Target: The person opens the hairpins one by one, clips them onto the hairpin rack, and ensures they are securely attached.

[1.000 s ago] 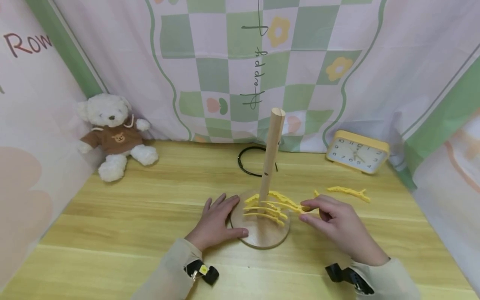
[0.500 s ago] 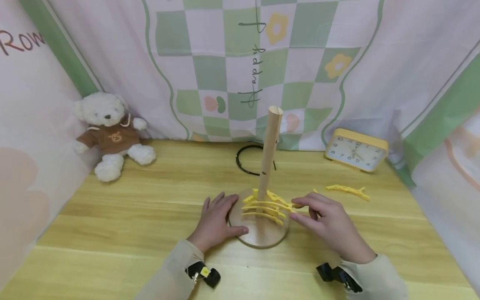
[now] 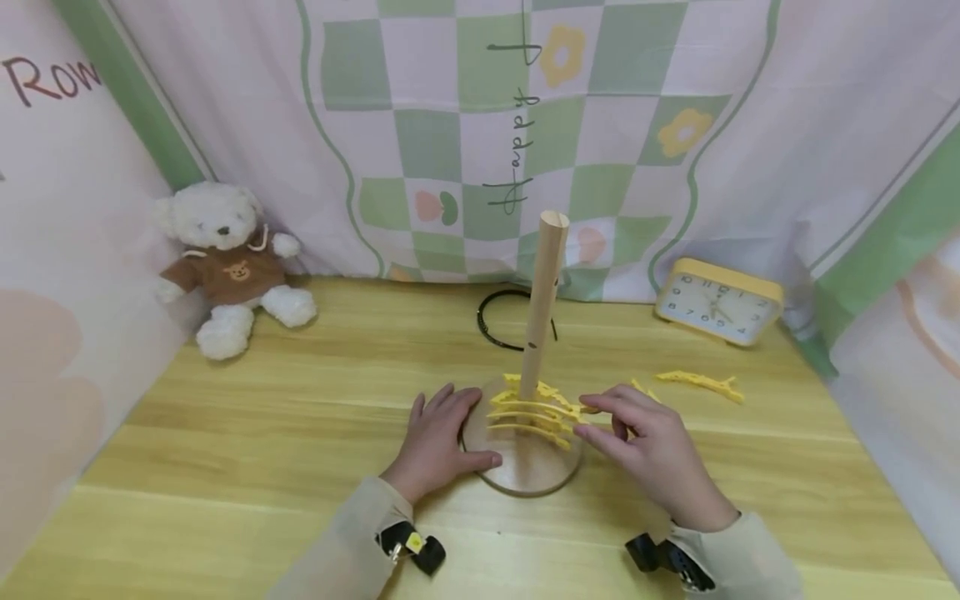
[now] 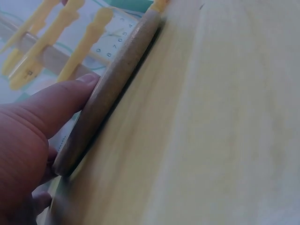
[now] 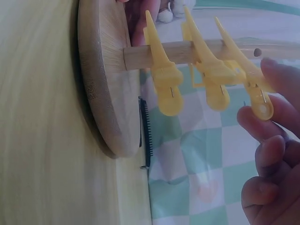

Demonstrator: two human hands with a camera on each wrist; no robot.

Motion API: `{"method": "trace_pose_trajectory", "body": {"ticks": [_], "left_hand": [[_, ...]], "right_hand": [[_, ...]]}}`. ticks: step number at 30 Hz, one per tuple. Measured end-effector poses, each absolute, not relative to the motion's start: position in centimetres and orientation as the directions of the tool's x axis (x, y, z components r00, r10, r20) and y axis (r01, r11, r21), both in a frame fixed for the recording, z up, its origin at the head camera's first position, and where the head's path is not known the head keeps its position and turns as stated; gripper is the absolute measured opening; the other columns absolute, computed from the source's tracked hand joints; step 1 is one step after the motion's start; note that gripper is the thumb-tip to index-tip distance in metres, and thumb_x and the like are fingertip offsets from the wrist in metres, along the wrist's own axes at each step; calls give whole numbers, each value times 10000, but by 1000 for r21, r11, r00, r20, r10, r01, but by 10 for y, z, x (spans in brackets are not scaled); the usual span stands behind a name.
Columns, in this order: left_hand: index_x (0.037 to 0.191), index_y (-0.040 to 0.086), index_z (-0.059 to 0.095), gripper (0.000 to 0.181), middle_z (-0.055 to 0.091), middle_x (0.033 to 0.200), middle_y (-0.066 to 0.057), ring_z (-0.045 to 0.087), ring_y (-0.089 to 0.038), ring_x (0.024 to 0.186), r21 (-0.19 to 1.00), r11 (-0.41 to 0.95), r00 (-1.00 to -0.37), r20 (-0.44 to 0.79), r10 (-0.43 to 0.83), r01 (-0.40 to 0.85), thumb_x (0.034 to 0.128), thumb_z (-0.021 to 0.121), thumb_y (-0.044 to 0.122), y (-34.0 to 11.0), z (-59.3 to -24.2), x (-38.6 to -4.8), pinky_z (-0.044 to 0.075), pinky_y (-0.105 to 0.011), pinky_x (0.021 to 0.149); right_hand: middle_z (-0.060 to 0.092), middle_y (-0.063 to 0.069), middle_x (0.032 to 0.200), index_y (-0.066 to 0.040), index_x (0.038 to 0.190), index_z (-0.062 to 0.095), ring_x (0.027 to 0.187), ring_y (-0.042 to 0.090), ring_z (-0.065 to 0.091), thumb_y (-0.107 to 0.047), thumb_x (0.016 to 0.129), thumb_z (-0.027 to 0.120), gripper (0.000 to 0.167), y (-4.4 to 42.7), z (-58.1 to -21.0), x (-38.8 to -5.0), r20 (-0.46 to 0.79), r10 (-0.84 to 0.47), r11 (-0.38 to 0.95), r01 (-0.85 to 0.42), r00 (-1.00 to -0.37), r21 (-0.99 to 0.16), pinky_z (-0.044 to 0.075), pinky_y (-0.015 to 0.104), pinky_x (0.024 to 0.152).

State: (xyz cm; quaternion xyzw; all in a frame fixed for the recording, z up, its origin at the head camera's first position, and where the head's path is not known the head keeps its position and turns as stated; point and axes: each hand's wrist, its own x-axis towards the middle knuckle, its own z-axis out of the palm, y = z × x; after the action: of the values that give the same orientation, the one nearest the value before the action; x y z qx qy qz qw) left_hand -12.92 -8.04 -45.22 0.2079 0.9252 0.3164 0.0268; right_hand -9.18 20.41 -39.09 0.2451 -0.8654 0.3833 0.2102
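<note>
A wooden post [image 3: 542, 308] rises from a round wooden base [image 3: 528, 477]. Yellow alligator hair clips [image 5: 161, 70] sit one above another across the lower post, in the head and right wrist views. My right hand [image 3: 651, 437] pinches the lever end of the uppermost hair clip [image 5: 236, 47] between thumb and index finger; that clip lies across the post. On the left, my other hand [image 3: 435, 442] rests against the base's edge, fingers extended along the rim and thumb on top. In the left wrist view its thumb [image 4: 61, 101] touches the base.
A loose yellow hair clip [image 3: 699, 383] lies right of the post, and another [image 3: 643, 390] is partly hidden behind my right hand. A black toothed hoop [image 3: 487, 329] lies behind the post. A yellow clock [image 3: 718, 302] and a teddy bear [image 3: 234, 271] stand at the back.
My right hand has moved left with its hair clip, bringing the clip in across the post. The left hand keeps its place at the base.
</note>
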Motion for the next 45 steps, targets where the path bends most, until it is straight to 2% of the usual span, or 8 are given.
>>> {"method": "trace_pose_trajectory", "body": {"ticks": [12,25,33,38,45], "left_hand": [[1535,124,407,953,433,1560,-30,230,-358,1499,572,728,-906,65,418,377,790,782,585,-80,-454,-131,21,-638,1189],[1534,123,407,930,428,1562,-31,216,-356,1504,590,716,-905,59,422,372,805,780,563,-80,-448,-128,3,-628,1193],[1530,111,413,935,435,1557,-40,222,-363,1501,591,715,-904,59,423,373,802,782,566,-79,-447,-127,21,-636,1190],[1531,115,413,942,433,1558,-39,219,-359,1503,599,712,-906,58,419,367,796,784,571,-79,-447,-127,14,-632,1192],[1531,117,414,947,437,1556,-39,219,-358,1503,602,706,-905,67,419,372,792,784,578,-80,-450,-128,12,-631,1192]], "right_hand": [[691,-60,921,-69,1092,761,634,5,464,-11,739,853,370,190,-394,-96,603,-254,567,-622,-756,-541,387,125,528],[697,-52,972,-60,1140,742,644,17,482,-36,816,810,332,188,-397,-96,579,-252,572,-602,-776,-557,386,132,518],[707,-44,1002,-56,1153,736,663,3,488,-14,789,820,377,194,-398,-96,600,-266,593,-619,-754,-515,397,125,538],[697,-56,1008,-67,1167,731,676,10,495,-40,800,820,378,196,-398,-96,581,-265,604,-602,-769,-522,394,127,549],[683,-28,1123,-72,1238,689,785,51,556,-31,800,817,458,207,-398,-98,584,-235,597,-590,-777,-544,437,191,648]]}}
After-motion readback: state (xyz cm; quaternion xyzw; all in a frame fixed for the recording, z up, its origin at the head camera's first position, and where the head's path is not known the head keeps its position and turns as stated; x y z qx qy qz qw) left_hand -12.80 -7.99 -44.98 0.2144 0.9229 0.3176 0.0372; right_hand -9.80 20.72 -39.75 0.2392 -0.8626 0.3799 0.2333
